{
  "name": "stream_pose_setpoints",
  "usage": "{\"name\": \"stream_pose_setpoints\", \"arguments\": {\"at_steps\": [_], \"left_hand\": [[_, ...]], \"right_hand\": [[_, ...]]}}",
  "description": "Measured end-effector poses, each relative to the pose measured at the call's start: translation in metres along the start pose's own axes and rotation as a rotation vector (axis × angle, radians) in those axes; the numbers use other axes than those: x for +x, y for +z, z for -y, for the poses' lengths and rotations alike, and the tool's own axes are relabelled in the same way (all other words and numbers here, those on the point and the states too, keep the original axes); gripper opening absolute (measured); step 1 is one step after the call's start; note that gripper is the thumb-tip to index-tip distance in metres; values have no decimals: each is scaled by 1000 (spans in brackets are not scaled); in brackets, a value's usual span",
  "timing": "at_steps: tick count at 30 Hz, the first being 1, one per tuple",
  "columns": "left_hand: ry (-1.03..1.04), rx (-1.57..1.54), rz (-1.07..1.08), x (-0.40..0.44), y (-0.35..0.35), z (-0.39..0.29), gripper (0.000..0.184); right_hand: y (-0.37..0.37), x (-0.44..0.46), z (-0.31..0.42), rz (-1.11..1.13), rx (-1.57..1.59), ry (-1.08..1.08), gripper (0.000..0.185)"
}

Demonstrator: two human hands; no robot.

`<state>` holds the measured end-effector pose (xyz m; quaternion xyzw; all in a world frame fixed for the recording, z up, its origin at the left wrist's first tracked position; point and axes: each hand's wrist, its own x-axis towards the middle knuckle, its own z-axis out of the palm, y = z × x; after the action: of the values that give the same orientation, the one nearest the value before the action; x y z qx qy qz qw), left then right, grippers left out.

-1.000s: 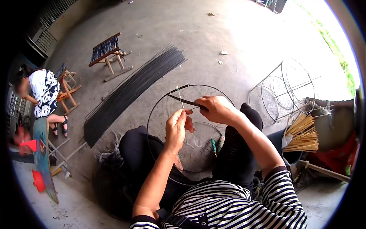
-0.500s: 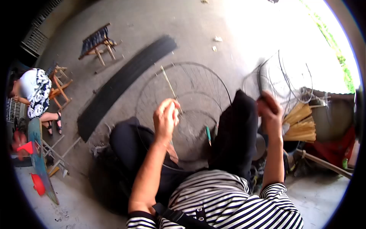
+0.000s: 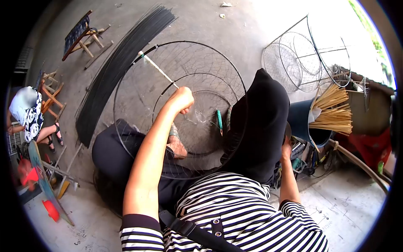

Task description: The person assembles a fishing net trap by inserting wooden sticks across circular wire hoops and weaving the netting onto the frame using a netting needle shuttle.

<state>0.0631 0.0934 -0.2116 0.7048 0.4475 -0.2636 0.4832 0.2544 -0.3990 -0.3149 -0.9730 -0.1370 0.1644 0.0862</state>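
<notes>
My left hand (image 3: 181, 99) is closed in a fist on the lower end of a thin pale stick (image 3: 157, 68). The stick's upper end meets the rim of a round net cage (image 3: 242, 80), made of black hoops with fine mesh, between my legs. My right hand (image 3: 286, 149) is low beside my right thigh, its fingers largely hidden by the knee. A dark rounded edge shows by it, too hidden to name. A green-handled pointed tool (image 3: 219, 121) lies within the hoops, near my right leg.
A dark bucket (image 3: 299, 119) of split pale sticks (image 3: 333, 111) stands at right, with assorted tools (image 3: 312, 161) below it. Another net cage (image 3: 294, 63) is behind. A bundle of black strips (image 3: 111, 80) lies left. Beyond are a folding stool (image 3: 79, 35) and a seated person (image 3: 31, 111).
My right hand has gone from beside the knee, where it held a dark curved thing, down alongside the thigh. My left hand is now a fist at the stick's lower end. The view has shifted.
</notes>
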Motion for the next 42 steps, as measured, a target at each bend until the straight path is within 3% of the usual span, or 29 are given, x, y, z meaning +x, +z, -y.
{"name": "stream_pose_setpoints", "arguments": {"at_steps": [1, 4, 6, 8, 10, 11, 13, 16, 20, 23, 25, 27, 29, 30, 32, 33, 35, 37, 40, 41, 42], "left_hand": [[-35, 122, 11, 22, 6, 10, 15], [46, 403, 326, 78, 39, 25, 8], [696, 886, 16, 106, 83, 54, 5], [1104, 833, -121, 114, 122, 71, 2], [1198, 828, -193, 99, 151, 55, 11], [1269, 833, -130, 135, 191, 80, 11], [1334, 956, -281, 130, 206, 74, 10], [1416, 772, -213, 142, 209, 71, 10], [1459, 871, -266, 143, 199, 64, 13], [1538, 1828, -502, 150, 219, 59, 17], [1445, 1805, -501, 139, 204, 48, 18], [1228, 1724, -492, 123, 182, 37, 15], [1247, 1044, -435, 145, 185, 70, 11], [1133, 881, -302, 124, 173, 71, 12], [704, 779, -1, 102, 159, 47, 19], [671, 630, -39, 103, 162, 52, 19], [586, 327, -92, 112, 181, 69, 19], [406, -127, 43, 122, 207, 75, 12], [819, 38, 34, 146, 236, 90, 8], [711, 26, 173, 155, 241, 91, 9], [717, 51, 169, 156, 243, 91, 10]], "right_hand": [[5, 3, -6, 11, 25, -13, 53], [18, 8, -19, 82, 232, -23, 55], [20, 2, -22, 150, 238, -17, 57], [29, -9, -31, 185, 297, 11, 55], [28, -18, -29, 217, 299, 105, 53], [20, -19, -17, 245, 300, 123, 52], [-5, -18, 16, 310, 303, 153, 51], [-21, -17, 48, 410, 325, 181, 55], [3, -19, 18, 419, 331, 214, 50], [51, -12, -44, 299, 455, 388, 47], [73, -11, -70, 239, 528, 438, 46], [45, -19, -42, 265, 337, 228, 49], [45, -16, -43, 277, 133, 43, 59], [24, -14, -15, 304, 96, 130, 59], [10, -17, 5, 248, 114, 84, 57], [18, -17, -1, 181, 255, 84, 55], [26, -17, -11, 215, 203, 43, 55], [25, -14, -15, 309, 155, 65, 54], [32, -19, -15, 185, 152, 28, 54], [34, -18, -18, 194, 194, 44, 51], [42, -17, -27, 201, 237, 61, 49]]}}
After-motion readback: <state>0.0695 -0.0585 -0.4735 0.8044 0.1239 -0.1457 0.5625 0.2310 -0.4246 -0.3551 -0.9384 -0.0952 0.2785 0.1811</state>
